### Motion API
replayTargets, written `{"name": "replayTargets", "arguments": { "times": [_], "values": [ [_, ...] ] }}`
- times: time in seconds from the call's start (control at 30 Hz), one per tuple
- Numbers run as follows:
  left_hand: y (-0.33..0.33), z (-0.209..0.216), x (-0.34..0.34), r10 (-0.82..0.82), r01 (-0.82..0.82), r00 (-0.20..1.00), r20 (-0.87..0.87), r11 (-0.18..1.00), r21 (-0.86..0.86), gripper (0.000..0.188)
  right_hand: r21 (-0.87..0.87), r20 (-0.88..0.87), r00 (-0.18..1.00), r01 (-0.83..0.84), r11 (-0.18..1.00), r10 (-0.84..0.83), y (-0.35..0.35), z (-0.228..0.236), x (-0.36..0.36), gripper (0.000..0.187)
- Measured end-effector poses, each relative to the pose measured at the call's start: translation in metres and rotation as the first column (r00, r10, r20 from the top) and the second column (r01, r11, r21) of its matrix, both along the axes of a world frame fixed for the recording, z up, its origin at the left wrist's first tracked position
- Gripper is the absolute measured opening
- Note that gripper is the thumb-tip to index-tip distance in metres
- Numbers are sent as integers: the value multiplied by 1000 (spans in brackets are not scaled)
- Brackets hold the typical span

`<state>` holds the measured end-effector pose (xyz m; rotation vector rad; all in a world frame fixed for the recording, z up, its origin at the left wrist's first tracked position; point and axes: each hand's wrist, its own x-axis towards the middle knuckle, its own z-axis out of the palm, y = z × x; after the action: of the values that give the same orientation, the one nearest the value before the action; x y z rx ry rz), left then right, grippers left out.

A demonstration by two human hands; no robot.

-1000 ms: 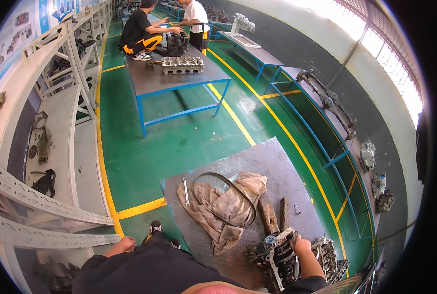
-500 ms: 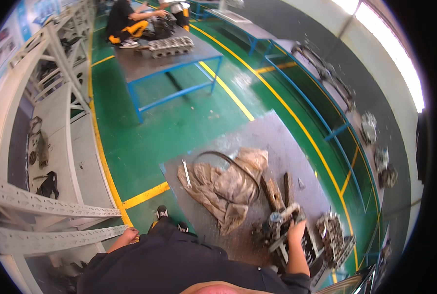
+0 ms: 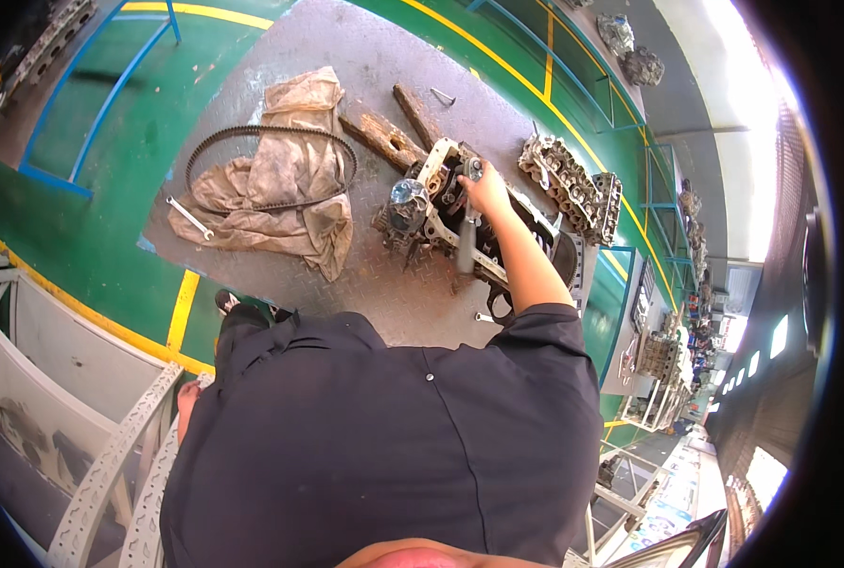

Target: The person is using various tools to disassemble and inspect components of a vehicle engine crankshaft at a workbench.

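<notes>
My right hand (image 3: 488,192) is closed around a ratchet wrench (image 3: 466,248), its rounded metal head showing above the fingers and its grey handle below them. Wrench and hand are over an engine block (image 3: 431,227), an open, dark-cored casting on the metal-topped table (image 3: 280,38). Crumpled blue plastic (image 3: 407,192) sits at the block's left end. Low at the left, my left hand (image 3: 187,398) hangs beside a white perforated rack post (image 3: 124,464); its fingers are too small and partly hidden to read.
Left of the block, a toothed belt (image 3: 216,130) lies over a brown cloth (image 3: 304,213), with a spanner (image 3: 190,219) on its edge. Two wooden blocks (image 3: 384,139) and an engine valve (image 3: 443,97) lie beyond. A cylinder head (image 3: 564,180) rests at the right.
My view has swung right, so the table and engine block appear farther up and left. My right hand remains at the block; my left stays low by the rack.
</notes>
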<state>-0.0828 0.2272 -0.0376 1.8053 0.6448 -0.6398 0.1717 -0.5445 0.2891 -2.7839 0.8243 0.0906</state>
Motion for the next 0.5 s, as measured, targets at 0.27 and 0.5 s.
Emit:
{"name": "replayTargets", "arguments": {
  "times": [0.27,0.5],
  "values": [
    [-17,0,-4,69,-78,993,-92,992,-99,28,-102,-264,962,-95,990,65,-7,2,11,58],
    [-10,-25,-26,11,-16,997,-73,998,-61,23,-134,-347,837,-492,860,424,-41,11,16,56]
  ]
}}
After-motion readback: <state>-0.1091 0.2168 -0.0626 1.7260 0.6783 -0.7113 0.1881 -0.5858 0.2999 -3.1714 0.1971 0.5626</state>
